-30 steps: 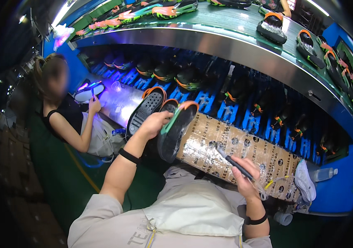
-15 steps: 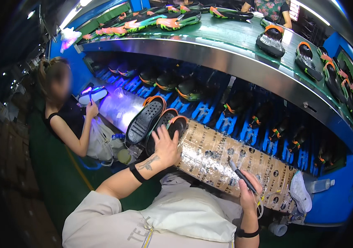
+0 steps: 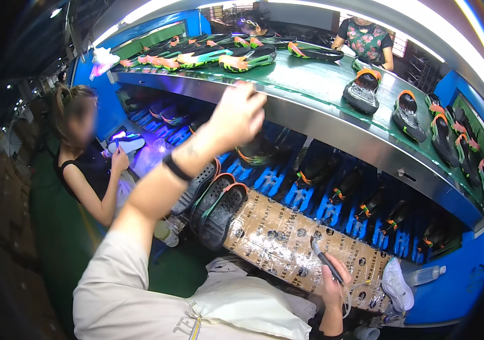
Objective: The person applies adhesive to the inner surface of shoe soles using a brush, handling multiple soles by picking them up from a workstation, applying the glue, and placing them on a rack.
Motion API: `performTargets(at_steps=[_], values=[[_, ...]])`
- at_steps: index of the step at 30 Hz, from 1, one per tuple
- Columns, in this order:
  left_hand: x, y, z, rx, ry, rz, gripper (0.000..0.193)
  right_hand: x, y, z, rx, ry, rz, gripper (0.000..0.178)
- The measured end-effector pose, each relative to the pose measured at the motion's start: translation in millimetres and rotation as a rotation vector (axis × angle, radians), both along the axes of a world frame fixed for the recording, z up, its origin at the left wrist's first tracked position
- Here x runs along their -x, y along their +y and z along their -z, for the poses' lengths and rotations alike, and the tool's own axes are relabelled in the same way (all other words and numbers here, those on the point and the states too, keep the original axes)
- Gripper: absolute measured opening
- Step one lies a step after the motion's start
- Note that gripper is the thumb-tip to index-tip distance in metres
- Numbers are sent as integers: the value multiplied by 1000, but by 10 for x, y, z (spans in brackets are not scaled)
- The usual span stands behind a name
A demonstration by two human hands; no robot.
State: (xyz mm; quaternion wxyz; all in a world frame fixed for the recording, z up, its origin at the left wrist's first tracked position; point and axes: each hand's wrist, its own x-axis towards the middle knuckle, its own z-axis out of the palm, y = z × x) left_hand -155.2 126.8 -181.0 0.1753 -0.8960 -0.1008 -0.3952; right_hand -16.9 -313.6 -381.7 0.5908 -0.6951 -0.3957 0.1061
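Note:
My left hand [image 3: 237, 116] is raised over the metal front edge of the green belt, close to several black, orange and green clogs [image 3: 247, 59]. Its fingers are bent and blurred, and nothing shows in them. Low on the right, my right hand [image 3: 334, 283] grips a black pen-shaped tool [image 3: 331, 266] with a bent tip and a thin clear tube. The tool is above a long bench covered in brown printed paper [image 3: 276, 226]. On the bench's left part stand a few dark clogs [image 3: 224, 214] with orange rims, side by side.
Clogs on blue holders [image 3: 298, 195] line the lower shelf under the belt [image 3: 304, 79]. A white sole [image 3: 396, 284] and a clear bottle [image 3: 426, 275] are at the bench's right end. A co-worker [image 3: 86, 158] sits at left; another person [image 3: 365, 42] is behind the belt.
My left hand has left the clogs on the bench and risen up to the belt's edge. The clogs stay on the bench. My right hand still holds the tool.

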Motion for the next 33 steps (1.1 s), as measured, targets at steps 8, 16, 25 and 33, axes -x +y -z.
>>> performTargets(at_steps=[8,16,25,33], values=[[-223,1763,-955,182,362,-244,40,23,-41,-29,-40,-24,29,33],[-304,1459,-1150,608,97,29,49,-20,-130,50,-15,51,61,33],[-368,1377,-899,432,356,-133,61,23,7,-114,15,36,21,29],[-596,802,-687,1016,106,102,89,20,2,2,-27,203,94,28]])
